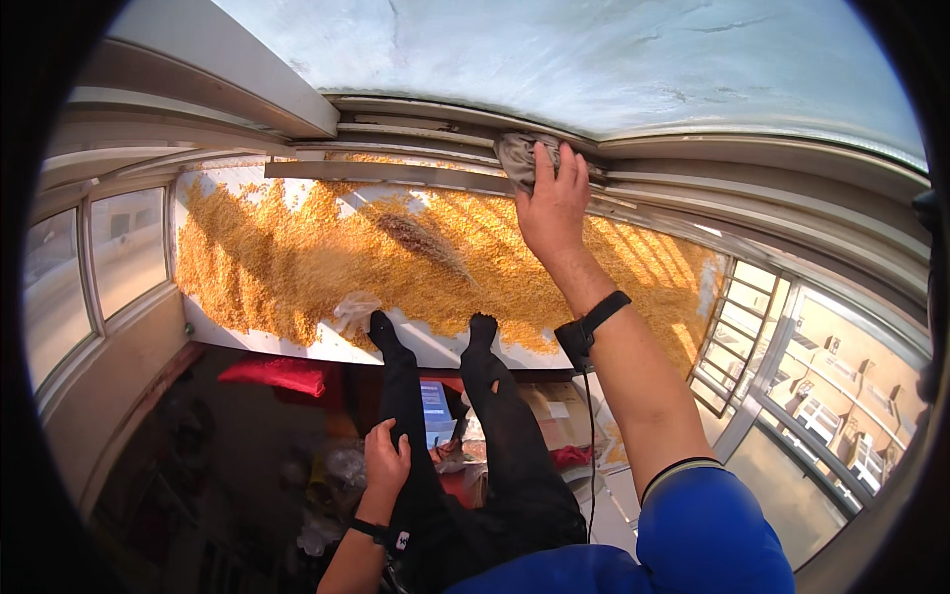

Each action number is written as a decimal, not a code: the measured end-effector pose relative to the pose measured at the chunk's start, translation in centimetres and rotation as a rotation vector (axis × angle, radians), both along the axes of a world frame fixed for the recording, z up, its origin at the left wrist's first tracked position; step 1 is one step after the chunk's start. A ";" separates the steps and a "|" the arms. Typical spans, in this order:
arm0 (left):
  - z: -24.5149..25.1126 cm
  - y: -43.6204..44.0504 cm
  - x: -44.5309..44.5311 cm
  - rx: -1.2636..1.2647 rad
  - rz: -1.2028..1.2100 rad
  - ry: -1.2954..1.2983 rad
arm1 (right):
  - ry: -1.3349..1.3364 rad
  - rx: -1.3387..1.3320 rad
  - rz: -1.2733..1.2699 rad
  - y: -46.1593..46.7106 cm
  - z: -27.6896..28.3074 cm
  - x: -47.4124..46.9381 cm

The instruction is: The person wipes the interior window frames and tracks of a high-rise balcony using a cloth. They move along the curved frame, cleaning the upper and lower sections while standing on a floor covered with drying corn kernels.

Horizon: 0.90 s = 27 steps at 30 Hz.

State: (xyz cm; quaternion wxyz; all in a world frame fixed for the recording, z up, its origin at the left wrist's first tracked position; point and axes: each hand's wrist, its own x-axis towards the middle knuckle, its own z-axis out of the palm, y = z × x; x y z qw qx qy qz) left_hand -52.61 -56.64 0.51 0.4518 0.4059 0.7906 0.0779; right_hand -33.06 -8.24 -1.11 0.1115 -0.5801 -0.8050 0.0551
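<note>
My right hand (557, 208) is raised to the metal window track and presses a crumpled grey-brown cloth (523, 160) against it. Below the glass pane (594, 67), the window frame (415, 132) runs across the view. My left hand (387, 457) rests low by my black-clad leg, fingers slightly spread, with nothing seen in it. Both my feet, in black socks, stand at the near edge of a white surface (274, 341) covered with yellow corn kernels (297, 260). A brown brush-like bundle (423, 241) lies on the kernels.
A clear plastic bag (356, 306) lies beside my left foot. Under the white surface's edge are a red bag (274, 375), a blue box (436, 408) and a cardboard box (553, 416). Side windows (128, 245) stand at left, and a metal rack (738, 334) at right. A cable hangs from my right wristband.
</note>
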 end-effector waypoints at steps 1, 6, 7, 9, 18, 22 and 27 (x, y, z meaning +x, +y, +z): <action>-0.3 -1.6 -0.1 -0.033 -0.027 0.040 | -0.078 -0.020 -0.018 -0.4 -1.0 -0.1; -0.8 -6.0 0.4 -0.114 -0.107 0.090 | -0.175 -0.078 -0.099 -1.5 -3.5 0.5; -0.9 -6.1 0.4 -0.058 -0.085 0.099 | -0.132 0.008 -0.059 -1.2 -3.6 0.6; -1.3 -5.9 0.2 -0.080 -0.049 0.098 | -0.109 0.016 -0.060 -0.1 -3.7 0.3; -2.1 -4.6 -1.5 -0.136 -0.039 0.098 | 0.097 0.067 0.024 -0.4 -4.3 -9.6; -2.4 -4.6 -1.9 -0.124 -0.031 0.112 | 0.157 0.043 0.095 -0.6 -3.4 -13.4; -2.6 -4.4 -2.0 -0.153 -0.025 0.128 | 0.379 0.096 0.233 0.0 -2.4 -19.2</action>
